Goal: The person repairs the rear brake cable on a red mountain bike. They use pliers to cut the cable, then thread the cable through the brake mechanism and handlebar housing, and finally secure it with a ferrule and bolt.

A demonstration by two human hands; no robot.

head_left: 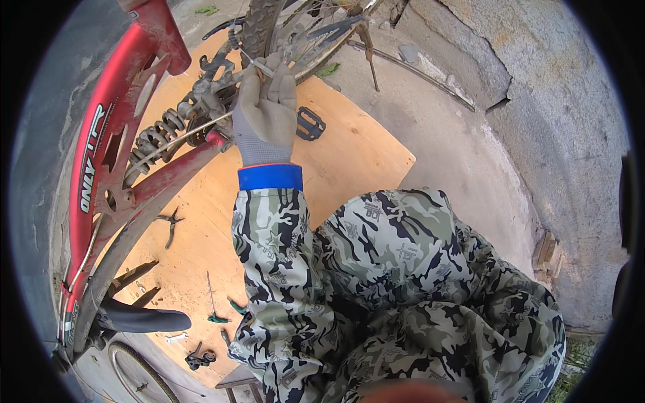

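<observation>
My left hand, in a grey coated work glove with a blue cuff, reaches up to the back part of a red bicycle frame. Its fingers are pinched around a thin silver metal piece, whose exact kind is unclear. Just beyond the fingertips is the knobbly tyre of a wheel. Left of the hand sit a dirty coil-spring shock and greasy metal parts by the crank. A black pedal shows right of the glove. My right hand is out of sight.
Beneath the bicycle lies a plywood board. On it are pliers, a green-handled screwdriver, a wrench and a black part. A dark saddle juts in at lower left, near another wheel. A cracked concrete wall rises right.
</observation>
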